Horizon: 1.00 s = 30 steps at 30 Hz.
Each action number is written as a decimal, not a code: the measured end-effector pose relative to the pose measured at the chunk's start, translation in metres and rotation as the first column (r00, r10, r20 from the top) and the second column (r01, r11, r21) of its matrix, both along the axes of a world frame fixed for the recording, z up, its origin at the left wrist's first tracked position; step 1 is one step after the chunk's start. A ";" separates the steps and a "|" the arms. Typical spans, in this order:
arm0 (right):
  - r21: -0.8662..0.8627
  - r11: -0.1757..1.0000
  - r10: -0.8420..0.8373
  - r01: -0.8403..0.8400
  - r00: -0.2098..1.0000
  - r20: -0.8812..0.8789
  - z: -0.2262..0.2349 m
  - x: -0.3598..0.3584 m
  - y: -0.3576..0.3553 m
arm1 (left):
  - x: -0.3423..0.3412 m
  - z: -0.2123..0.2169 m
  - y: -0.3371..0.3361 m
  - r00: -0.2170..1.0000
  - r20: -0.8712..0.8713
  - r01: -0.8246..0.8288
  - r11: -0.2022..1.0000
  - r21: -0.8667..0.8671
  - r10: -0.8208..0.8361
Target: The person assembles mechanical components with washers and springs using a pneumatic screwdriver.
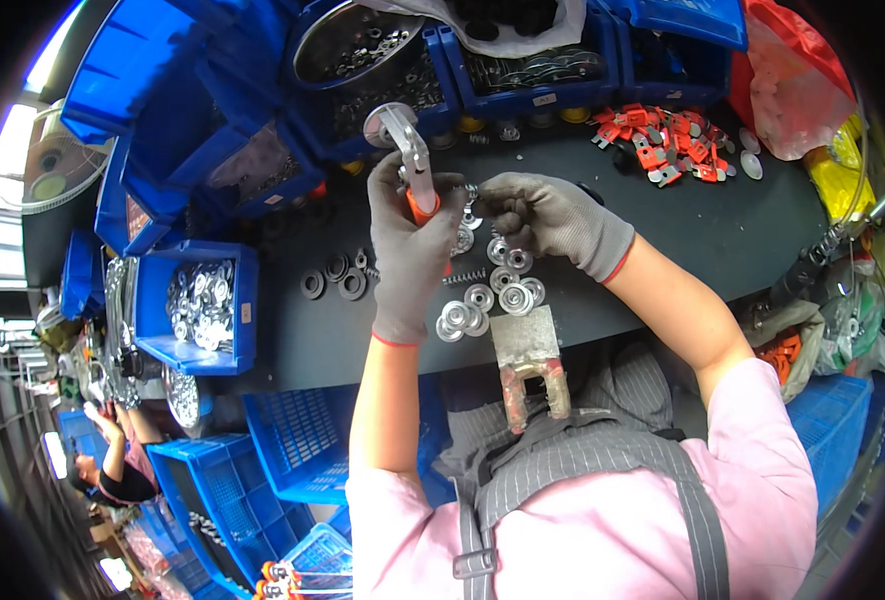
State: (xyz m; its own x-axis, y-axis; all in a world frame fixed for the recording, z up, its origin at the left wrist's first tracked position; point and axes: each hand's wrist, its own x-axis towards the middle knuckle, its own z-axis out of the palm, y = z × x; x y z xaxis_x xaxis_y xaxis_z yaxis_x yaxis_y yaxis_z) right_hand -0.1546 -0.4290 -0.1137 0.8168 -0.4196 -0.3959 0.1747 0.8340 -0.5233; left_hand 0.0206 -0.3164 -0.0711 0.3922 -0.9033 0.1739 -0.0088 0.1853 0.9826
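Note:
My left hand (402,260), in a grey glove, is closed around a bent metal lever part (417,165) with a round disc at its top and an orange piece at its lower end. My gloved right hand (552,220) is just to the right, fingers curled together near small shiny metal pieces (470,205). What its fingertips hold is hidden. Below the hands lie several round metal caps (515,297) and a coil spring (465,277). Dark rings (337,268) are left of my left wrist. A flat metal fixture (524,340) sits at the table's near edge.
Blue bins of metal parts (197,355) stand at the left and along the back. A pile of orange-and-metal clips (662,145) lies at the back right beside a red bag (797,90). Blue crates (307,435) are below the table; another person (117,460) is at far left.

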 end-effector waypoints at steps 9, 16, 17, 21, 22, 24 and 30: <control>-0.986 -0.145 -0.685 -0.077 0.727 0.044 0.002 0.002 0.015 | 0.017 -0.021 -0.026 0.811 0.520 -0.261 0.961 -0.086 0.267; -0.770 0.592 -0.516 0.236 0.846 -0.137 0.024 -0.009 0.026 | -0.007 0.000 -0.008 0.990 0.113 -0.078 0.995 -0.069 0.086; -0.659 0.720 -0.407 0.219 0.902 -0.145 0.032 -0.016 0.029 | -0.012 0.007 -0.003 0.997 -0.050 0.051 0.991 -0.121 -0.058; -0.580 0.800 -0.255 0.154 0.962 -0.096 0.045 -0.023 0.042 | -0.019 0.020 0.007 0.988 -0.118 0.097 0.995 -0.036 -0.100; -0.746 0.650 -0.321 0.142 0.941 -0.101 0.040 -0.017 0.043 | -0.019 0.019 0.008 0.989 -0.114 0.095 0.995 -0.040 -0.099; -0.991 0.104 -0.548 0.086 0.837 0.015 0.032 -0.019 0.048 | -0.017 0.009 0.003 0.999 0.022 -0.040 0.998 -0.050 0.041; -0.917 -0.392 -0.712 -0.075 0.656 0.250 0.009 -0.023 0.048 | -0.008 -0.011 -0.025 0.896 0.381 -0.234 0.972 -0.037 0.230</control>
State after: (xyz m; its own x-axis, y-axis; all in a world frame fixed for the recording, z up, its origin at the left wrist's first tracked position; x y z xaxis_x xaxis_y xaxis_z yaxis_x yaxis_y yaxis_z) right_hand -0.1777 -0.3809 -0.1043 0.2704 -0.6480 0.7120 -0.3410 -0.7561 -0.5586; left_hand 0.0122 -0.3410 -0.0825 0.4968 -0.7968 0.3438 -0.4231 0.1235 0.8976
